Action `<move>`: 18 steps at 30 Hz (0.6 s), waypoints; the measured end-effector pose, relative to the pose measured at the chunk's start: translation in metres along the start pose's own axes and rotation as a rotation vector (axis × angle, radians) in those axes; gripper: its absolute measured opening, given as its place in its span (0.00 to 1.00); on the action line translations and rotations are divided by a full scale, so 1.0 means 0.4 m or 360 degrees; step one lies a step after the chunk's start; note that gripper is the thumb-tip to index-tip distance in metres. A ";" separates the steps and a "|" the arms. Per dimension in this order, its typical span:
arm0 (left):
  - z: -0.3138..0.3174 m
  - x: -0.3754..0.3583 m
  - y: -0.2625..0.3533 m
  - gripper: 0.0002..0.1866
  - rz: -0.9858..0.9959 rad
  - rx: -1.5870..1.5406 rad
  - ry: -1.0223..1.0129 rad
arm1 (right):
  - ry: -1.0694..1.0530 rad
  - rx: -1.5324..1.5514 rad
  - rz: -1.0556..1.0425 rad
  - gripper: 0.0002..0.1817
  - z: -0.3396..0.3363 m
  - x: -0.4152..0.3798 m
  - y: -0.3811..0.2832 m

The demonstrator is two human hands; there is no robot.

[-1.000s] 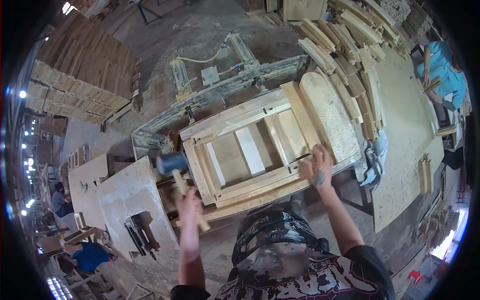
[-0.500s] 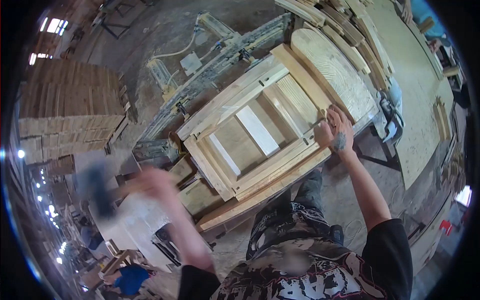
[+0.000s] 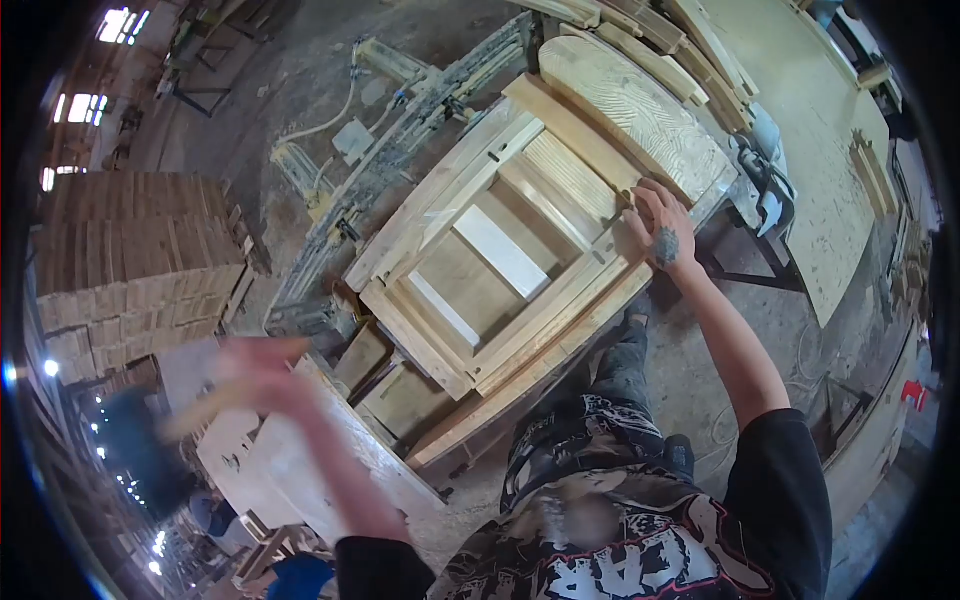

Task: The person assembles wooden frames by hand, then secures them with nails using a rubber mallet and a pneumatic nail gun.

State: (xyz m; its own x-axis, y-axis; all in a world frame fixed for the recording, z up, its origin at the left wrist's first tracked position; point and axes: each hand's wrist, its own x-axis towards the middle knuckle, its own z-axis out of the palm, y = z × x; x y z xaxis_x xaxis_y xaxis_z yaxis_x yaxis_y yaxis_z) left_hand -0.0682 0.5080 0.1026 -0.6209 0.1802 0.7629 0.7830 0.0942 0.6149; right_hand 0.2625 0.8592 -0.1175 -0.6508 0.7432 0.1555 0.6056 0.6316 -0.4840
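Observation:
Blurred by motion, my left hand (image 3: 262, 378) is closed round the wooden handle of a dark-headed mallet (image 3: 145, 450), raised left of the wooden frame. The frame (image 3: 535, 335) lies on the workbench, with crosspieces and a white strip (image 3: 500, 252) across its opening. At its right corner rests my right hand (image 3: 658, 225), fingers bent and pressed together beside a loose-looking board (image 3: 575, 125). Something small and pale shows at its fingertips, too small to name.
Metal clamping rails (image 3: 400, 150) run along the far side. A rounded wooden panel (image 3: 640, 110) lies at the bench's right end. Stacked boards (image 3: 130, 240) stand at left, and a pale panel (image 3: 290, 440) lies near the mallet. Part of another person shows at lower left.
The left hand and mallet have swung further left, away from the frame. The right hand stays at the frame's corner. The whole view has shifted slightly.

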 end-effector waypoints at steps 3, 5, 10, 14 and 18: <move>0.025 -0.462 -0.129 0.13 -0.1145 0.0753 -0.0345 | 0.0036 0.0030 0.0002 0.24 0.009 -0.007 0.007; 0.111 -0.445 -0.032 0.08 -0.2249 0.0482 -0.0532 | 0.0019 0.0071 0.0018 0.23 -0.011 -0.007 -0.006; 0.319 0.149 0.234 0.19 -0.0990 -0.0649 -0.0724 | 0.0188 0.0061 -0.0033 0.16 0.012 -0.019 0.020; 0.414 0.355 0.385 0.25 -0.0539 -0.1239 -0.0818 | 0.0235 0.0146 0.0024 0.17 0.024 -0.027 0.035; 0.531 -0.033 0.087 0.17 -0.0193 -0.0173 -0.0384 | 0.0157 0.0192 0.0102 0.15 0.009 -0.028 0.032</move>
State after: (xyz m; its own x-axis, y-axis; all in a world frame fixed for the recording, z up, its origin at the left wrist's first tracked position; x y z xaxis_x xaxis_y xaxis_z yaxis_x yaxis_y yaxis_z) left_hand -0.0245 0.7169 0.0717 -0.6722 0.4028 0.6212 0.6868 0.0258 0.7264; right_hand 0.2758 0.8582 -0.1286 -0.5609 0.8030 0.2015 0.5812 0.5553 -0.5949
